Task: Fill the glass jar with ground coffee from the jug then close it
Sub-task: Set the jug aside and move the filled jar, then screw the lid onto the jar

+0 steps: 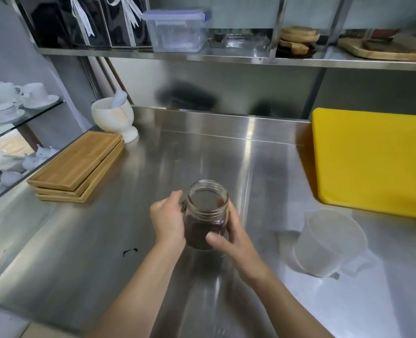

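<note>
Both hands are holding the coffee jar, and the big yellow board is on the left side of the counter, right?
Not quite. Both hands, left hand and right hand, do hold the coffee jar, but the head view shows the yellow board on the right side.

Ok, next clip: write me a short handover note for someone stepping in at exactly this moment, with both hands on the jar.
Left hand: wrapped around the left side of the glass jar.
Right hand: gripping the jar's right side, thumb across the front.
Jar: on the steel counter, mouth open, holding dark ground coffee.
Jug: on the counter to the right, looks empty.
Done: coffee appears to be poured in.
Left: close the jar. No lid is visible in this view, so find it first.
</note>
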A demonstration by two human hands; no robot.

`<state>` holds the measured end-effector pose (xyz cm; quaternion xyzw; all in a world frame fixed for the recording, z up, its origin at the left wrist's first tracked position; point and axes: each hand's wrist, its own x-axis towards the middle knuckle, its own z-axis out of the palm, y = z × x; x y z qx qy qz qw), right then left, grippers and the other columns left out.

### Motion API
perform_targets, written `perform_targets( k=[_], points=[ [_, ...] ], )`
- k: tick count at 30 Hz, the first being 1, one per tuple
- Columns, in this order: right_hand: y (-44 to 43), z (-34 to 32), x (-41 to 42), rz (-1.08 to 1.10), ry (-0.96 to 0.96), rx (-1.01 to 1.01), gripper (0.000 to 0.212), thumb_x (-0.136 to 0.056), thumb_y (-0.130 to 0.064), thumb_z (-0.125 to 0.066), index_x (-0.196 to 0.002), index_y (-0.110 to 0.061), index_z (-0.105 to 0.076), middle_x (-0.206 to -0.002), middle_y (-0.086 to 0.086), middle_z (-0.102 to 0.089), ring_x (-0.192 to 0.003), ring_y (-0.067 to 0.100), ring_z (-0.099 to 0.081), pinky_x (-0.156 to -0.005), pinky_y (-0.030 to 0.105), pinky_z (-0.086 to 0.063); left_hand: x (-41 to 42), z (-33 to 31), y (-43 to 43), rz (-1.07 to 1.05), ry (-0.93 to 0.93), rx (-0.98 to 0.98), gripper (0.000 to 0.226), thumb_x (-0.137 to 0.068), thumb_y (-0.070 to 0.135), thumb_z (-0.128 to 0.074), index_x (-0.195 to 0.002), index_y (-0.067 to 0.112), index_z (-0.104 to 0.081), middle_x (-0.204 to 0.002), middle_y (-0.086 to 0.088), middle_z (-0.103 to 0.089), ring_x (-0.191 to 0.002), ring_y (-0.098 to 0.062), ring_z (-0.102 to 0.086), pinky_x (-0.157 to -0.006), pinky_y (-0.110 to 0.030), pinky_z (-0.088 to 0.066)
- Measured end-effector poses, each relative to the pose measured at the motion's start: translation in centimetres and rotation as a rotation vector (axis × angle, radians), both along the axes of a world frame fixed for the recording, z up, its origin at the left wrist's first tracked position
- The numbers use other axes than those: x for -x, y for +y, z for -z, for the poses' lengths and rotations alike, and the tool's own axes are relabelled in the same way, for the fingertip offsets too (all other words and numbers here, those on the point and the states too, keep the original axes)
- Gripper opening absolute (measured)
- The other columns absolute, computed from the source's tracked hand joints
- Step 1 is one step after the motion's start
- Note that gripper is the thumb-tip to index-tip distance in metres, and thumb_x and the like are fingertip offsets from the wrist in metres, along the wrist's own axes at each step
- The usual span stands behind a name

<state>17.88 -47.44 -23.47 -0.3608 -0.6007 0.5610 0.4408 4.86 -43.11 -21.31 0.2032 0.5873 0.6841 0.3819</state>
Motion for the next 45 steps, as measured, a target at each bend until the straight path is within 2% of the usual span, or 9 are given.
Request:
perform_targets(
  k=[5, 11, 18, 28, 37, 39, 41, 43, 45],
  points=[
    [1.4, -0.2, -1.9, -0.073, -0.189, 0.022, 0.099, -0.061, -0.01, -0.083, -0.141, -0.023, -0.026, -0.138, -0.008, -0.047, -0.126, 0.001, -0.042, -0.106, 0.019, -0.033, 0.1, 0.5, -0.8, 0.081, -0.035, -0.003, 0.007, -0.073, 0.008, -0.057, -0.072, 0.008, -0.051, -0.066, -0.008, -0.037, -0.055, -0.018, -0.034, -0.048, -0.028, -0.029],
    [2.5, 0.7, -2.0, -0.072, -0.274, 0.061, 0.093, -0.057, 0.002, -0.085, -0.13, -0.013, -0.029, -0.123, -0.01, -0.051, -0.111, -0.009, -0.05, -0.094, 0.009, -0.036, -0.8, 2.0, -1.4, 0.114, -0.088, 0.065, 0.021, -0.078, 0.004, -0.054, -0.058, 0.009, -0.049, -0.038, 0.007, -0.042, -0.034, -0.009, -0.037, -0.033, -0.014, -0.029],
    [2.9, 2.2, -2.5, -0.041, -0.336, 0.088, 0.094, -0.054, -0.002, -0.086, -0.128, -0.015, -0.03, -0.122, -0.008, -0.052, -0.112, -0.005, -0.051, -0.091, 0.011, -0.04, -1.2, 4.0, -0.9, 0.149, -0.076, 0.128, 0.015, -0.077, 0.012, -0.061, -0.065, 0.009, -0.053, -0.065, -0.009, -0.041, -0.062, -0.022, -0.037, -0.059, -0.033, -0.032],
    [3.1, 3.1, -2.4, -0.022, -0.375, 0.127, 0.094, -0.054, -0.007, -0.088, -0.127, -0.023, -0.031, -0.117, -0.014, -0.055, -0.11, -0.009, -0.051, -0.093, 0.009, -0.038, -1.0, 5.6, -0.8, 0.158, -0.131, 0.158, 0.016, -0.067, 0.022, -0.063, -0.073, 0.01, -0.055, -0.077, -0.012, -0.046, -0.07, -0.025, -0.04, -0.067, -0.037, -0.034],
    [3.6, 3.1, -3.0, -0.113, -0.405, 0.108, 0.092, -0.056, -0.007, -0.087, -0.12, -0.039, -0.029, -0.124, -0.013, -0.051, -0.115, -0.008, -0.048, -0.096, 0.009, -0.035, 2.2, 4.9, -0.3, 0.329, 0.262, 0.236, 0.038, -0.081, 0.015, -0.057, -0.045, 0.016, -0.046, -0.046, 0.001, -0.044, -0.053, -0.019, -0.037, -0.055, -0.03, -0.03],
    [3.8, 3.1, -3.2, -0.135, -0.414, 0.11, 0.095, -0.057, -0.008, -0.087, -0.125, -0.038, -0.028, -0.126, -0.012, -0.051, -0.115, -0.01, -0.047, -0.094, 0.006, -0.034, 3.3, 4.7, 0.5, 0.294, 0.484, 0.241, 0.027, -0.081, 0.013, -0.056, -0.055, 0.018, -0.054, -0.061, 0.0, -0.055, -0.064, -0.02, -0.048, -0.06, -0.03, -0.035],
    [3.9, 3.1, -3.2, -0.152, -0.414, 0.113, 0.098, -0.057, -0.007, -0.087, -0.129, -0.035, -0.025, -0.127, -0.013, -0.05, -0.115, -0.011, -0.046, -0.093, 0.005, -0.034, 4.3, 4.8, 1.4, 0.316, 0.77, 0.304, 0.008, -0.081, 0.019, -0.057, -0.088, 0.019, -0.062, -0.098, -0.007, -0.06, -0.096, -0.026, -0.053, -0.078, -0.033, -0.04],
    [3.9, 3.1, -3.2, -0.162, -0.409, 0.119, 0.099, -0.058, -0.006, -0.086, -0.131, -0.033, -0.025, -0.128, -0.011, -0.05, -0.115, -0.011, -0.046, -0.094, 0.006, -0.035, 4.9, 5.3, 2.2, 0.435, 0.963, 0.425, 0.049, -0.08, 0.032, -0.06, -0.126, 0.02, -0.046, -0.133, -0.011, -0.044, -0.123, -0.03, -0.038, -0.1, -0.039, -0.032],
    [3.8, 3.2, -3.3, -0.163, -0.404, 0.128, 0.099, -0.058, -0.006, -0.086, -0.131, -0.034, -0.026, -0.129, -0.011, -0.05, -0.114, -0.01, -0.047, -0.095, 0.009, -0.037, 4.9, 5.5, 2.6, 0.54, 1.035, 0.505, 0.078, -0.077, 0.043, -0.063, -0.141, 0.027, -0.022, -0.151, -0.01, -0.02, -0.137, -0.032, -0.019, -0.11, -0.045, -0.021]
  ],
)
